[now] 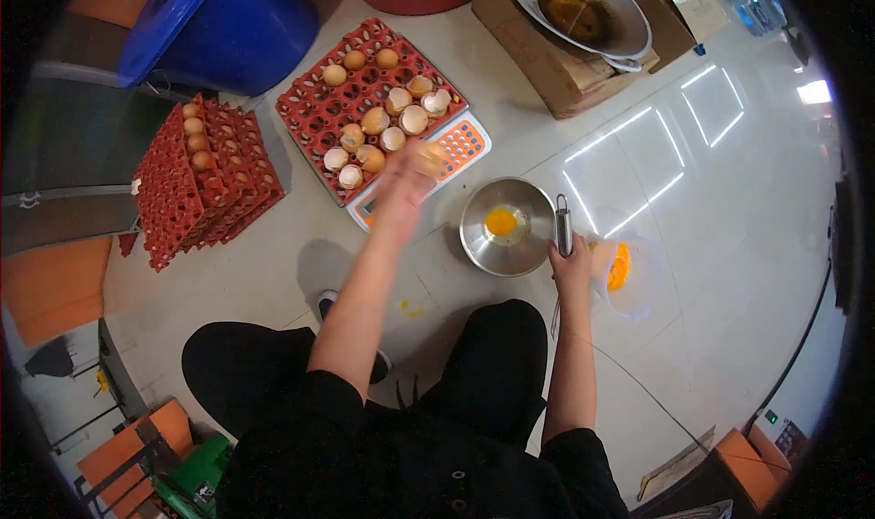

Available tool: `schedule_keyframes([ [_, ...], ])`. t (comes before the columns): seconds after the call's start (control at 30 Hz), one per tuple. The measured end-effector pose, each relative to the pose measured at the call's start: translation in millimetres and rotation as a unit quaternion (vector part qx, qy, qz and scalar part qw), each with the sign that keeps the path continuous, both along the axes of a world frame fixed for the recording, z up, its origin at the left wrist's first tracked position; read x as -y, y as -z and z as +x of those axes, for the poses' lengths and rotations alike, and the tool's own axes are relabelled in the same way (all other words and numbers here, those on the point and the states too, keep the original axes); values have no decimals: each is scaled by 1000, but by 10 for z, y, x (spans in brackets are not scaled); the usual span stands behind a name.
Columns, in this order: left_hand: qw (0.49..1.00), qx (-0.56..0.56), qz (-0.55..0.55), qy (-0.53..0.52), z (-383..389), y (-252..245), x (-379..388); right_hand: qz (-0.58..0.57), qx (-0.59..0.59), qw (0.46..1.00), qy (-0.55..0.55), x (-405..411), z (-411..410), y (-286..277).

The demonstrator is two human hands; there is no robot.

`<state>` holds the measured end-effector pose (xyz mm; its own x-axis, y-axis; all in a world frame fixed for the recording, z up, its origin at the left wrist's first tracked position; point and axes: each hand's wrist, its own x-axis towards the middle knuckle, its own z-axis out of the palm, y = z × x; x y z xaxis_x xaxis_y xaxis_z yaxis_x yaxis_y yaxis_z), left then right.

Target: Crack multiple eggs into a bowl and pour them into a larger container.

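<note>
My left hand, blurred by motion, is above the front edge of a red egg tray. Its fingers appear to hold an eggshell, also blurred. The tray rests on a white and orange digital scale. It carries several cracked, empty shells and 3 whole-looking brown eggs. On the floor, a steel bowl contains one yolk in clear egg white. My right hand grips a whisk by its metal handle beside the bowl's right rim; the wires point back towards me.
Right of my right hand is a clear plastic jug with yolks inside. Stacked egg trays stand at left, near a blue tub. A wok with brown liquid sits on cardboard. Yellow spills mark the floor.
</note>
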<state>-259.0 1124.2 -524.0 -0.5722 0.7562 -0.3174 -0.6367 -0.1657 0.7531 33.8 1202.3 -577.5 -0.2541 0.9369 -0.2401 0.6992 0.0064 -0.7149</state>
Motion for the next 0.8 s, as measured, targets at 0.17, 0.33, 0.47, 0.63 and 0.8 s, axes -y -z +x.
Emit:
schedule_keyframes([
  [0.17,874,-430,-179,-140,-1508,-7,318,22,59,997,43,-35,197,670],
  [0.33,758,-520,-394,23,-1854,70,421,-168,34,984,50,-49,6,470],
  [0.47,781,-523,-341,-30,-1937,101,426,-173,6,985,28,-32,41,556],
  [0.63,779,-522,-347,-17,-1926,38,329,-110,16,993,30,59,59,392],
  [0.8,630,-703,-329,25,-2144,85,-198,-147,40,986,62,170,317,-347],
])
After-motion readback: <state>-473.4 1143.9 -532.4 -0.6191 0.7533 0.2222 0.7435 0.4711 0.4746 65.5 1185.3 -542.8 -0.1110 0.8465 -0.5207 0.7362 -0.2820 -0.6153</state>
